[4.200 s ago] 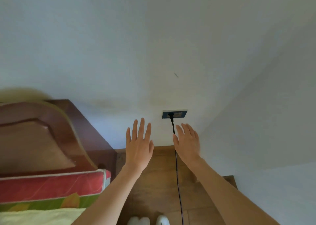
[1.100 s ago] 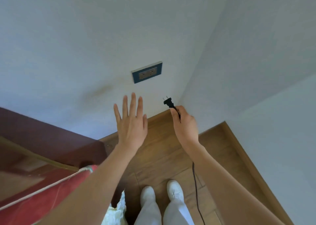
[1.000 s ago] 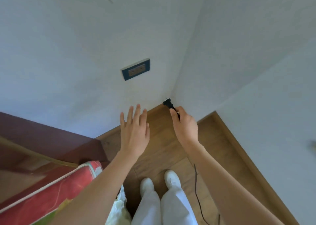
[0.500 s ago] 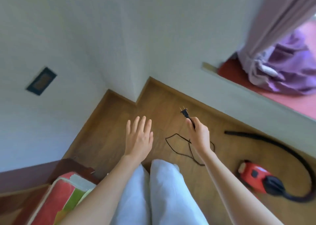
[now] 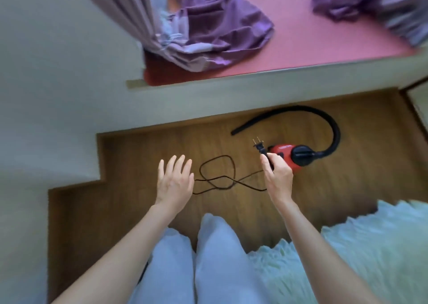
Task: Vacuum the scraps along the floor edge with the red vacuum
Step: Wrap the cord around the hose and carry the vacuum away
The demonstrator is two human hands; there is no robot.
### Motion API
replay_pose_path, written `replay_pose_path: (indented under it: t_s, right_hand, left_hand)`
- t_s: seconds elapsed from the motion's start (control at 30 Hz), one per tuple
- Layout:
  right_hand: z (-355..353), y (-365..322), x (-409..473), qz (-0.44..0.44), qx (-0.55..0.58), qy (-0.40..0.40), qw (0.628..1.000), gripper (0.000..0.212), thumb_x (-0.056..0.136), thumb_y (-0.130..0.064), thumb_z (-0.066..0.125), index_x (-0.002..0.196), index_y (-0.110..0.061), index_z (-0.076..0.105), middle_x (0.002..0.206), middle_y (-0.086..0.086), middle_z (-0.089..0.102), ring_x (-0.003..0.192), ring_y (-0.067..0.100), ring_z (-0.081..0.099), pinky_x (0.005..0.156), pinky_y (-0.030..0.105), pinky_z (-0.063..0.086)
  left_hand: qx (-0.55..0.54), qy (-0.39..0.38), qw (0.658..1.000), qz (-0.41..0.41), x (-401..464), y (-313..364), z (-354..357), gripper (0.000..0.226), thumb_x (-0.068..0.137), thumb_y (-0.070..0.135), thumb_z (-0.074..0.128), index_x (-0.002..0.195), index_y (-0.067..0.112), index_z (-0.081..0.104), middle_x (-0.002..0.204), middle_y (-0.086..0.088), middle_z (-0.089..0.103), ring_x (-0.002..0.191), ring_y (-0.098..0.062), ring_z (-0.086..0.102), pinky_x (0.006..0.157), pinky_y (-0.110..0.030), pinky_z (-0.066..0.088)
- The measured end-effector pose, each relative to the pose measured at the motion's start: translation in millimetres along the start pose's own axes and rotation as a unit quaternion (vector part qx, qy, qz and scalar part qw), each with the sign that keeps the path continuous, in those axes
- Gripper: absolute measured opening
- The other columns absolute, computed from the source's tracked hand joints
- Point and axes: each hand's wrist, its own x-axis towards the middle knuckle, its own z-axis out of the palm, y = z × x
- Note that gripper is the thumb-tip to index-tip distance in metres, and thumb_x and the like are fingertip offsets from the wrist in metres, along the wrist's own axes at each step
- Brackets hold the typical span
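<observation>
The small red vacuum (image 5: 286,152) lies on the wooden floor (image 5: 129,202) to the right, just behind my right hand. Its black hose (image 5: 324,127) curves up and left along the wall base, with the nozzle tip (image 5: 235,132) resting on the floor. My right hand (image 5: 276,174) is shut on the black plug (image 5: 260,146), prongs pointing up and away. The black cord (image 5: 217,178) lies in loose loops on the floor between my hands. My left hand (image 5: 174,181) hovers open, fingers spread, holding nothing. No scraps are visible.
A white wall (image 5: 46,95) steps around the floor at left and back. Above it is a raised pink ledge (image 5: 301,37) with purple cloth (image 5: 220,26) and a curtain (image 5: 139,14). A pale fluffy rug (image 5: 359,246) covers the floor at lower right. My legs (image 5: 208,257) are below.
The plug was pulled from the wall socket by my right hand. The view has swung right from the socket corner to the vacuum on the floor.
</observation>
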Motion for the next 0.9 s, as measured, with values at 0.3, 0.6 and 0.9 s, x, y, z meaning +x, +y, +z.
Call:
replay_pose_path:
  t_s: [0.3,0.6,0.9]
  right_hand:
    - [-10.4,100.9,15.0,0.133,-0.053,0.033,0.989,0.018,0.091,-0.030,0.063,0.096,-0.017,0.073,0.073,-0.006,0.066,0.068,0.011,0.060,0.059,0.026,0.046]
    - [163.2,184.3,68.6,0.230,-0.098,0.007,0.968,0.025,0.096,-0.038,0.051,0.099,-0.019,0.066,0.084,-0.001,0.066,0.077,0.020,0.059,0.061,0.031,0.042]
    - [411.5,348.0,90.2,0.145,-0.164,-0.148,0.964,0.033,0.099,-0.033,0.046,0.117,-0.010,0.062,0.098,0.008,0.058,0.094,0.025,0.055,0.060,0.030,0.037]
  left_hand:
    - [0.027,-0.093,0.982,0.162,101.3,32.2,63.0,0.051,0.094,0.034,0.030,0.124,0.008,0.062,0.127,-0.013,0.061,0.124,-0.032,0.052,0.105,-0.056,0.037]
    - [0.057,-0.141,0.951,0.268,200.8,-23.5,199.3,0.047,0.095,0.031,0.037,0.133,0.010,0.055,0.136,-0.013,0.055,0.131,-0.030,0.045,0.110,-0.052,0.032]
    - [0.061,-0.169,0.943,0.281,227.2,-106.2,429.9,0.048,0.094,0.029,0.033,0.131,0.007,0.055,0.134,-0.014,0.054,0.128,-0.032,0.046,0.107,-0.053,0.033]
